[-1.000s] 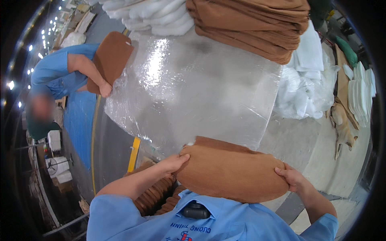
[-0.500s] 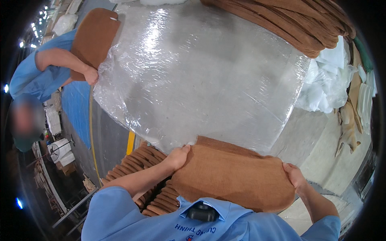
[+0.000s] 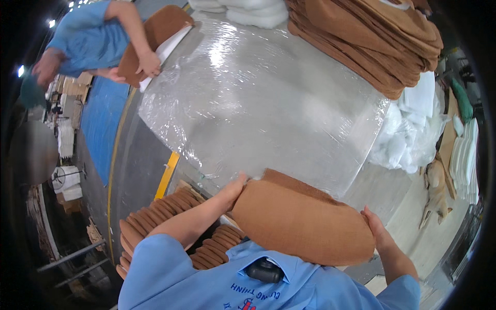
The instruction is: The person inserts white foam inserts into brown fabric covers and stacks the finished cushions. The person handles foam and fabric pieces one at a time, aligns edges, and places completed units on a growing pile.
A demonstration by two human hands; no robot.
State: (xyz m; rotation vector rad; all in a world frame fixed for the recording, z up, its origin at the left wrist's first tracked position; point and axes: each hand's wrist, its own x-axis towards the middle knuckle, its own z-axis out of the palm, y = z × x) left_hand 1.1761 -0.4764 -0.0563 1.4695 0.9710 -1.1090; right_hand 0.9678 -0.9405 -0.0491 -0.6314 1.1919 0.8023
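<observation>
A brown fabric cushion (image 3: 305,222) with rounded ends lies across in front of my chest, over the near edge of the plastic-covered table (image 3: 268,113). My left hand (image 3: 236,190) grips its upper left corner. At the other end, my right hand (image 3: 376,223) presses its edge, with the thumb side showing and some fingers hidden behind. A darker strip of the cloth shows along the far edge of the cushion. Below my left forearm, brown cushions (image 3: 165,212) stand in close rows.
Brown fabric covers (image 3: 356,41) are piled at the far right, beside white padding (image 3: 256,11). At the far left a co-worker (image 3: 93,41) handles a brown cover (image 3: 157,33) with a white insert. Clear plastic bags (image 3: 405,139) and a dog (image 3: 436,191) are on the right.
My view has shifted, showing more of the far pile and white padding. The cushion stays between my hands, its right end slightly lower. The co-worker has bent over the brown cover, both hands on it.
</observation>
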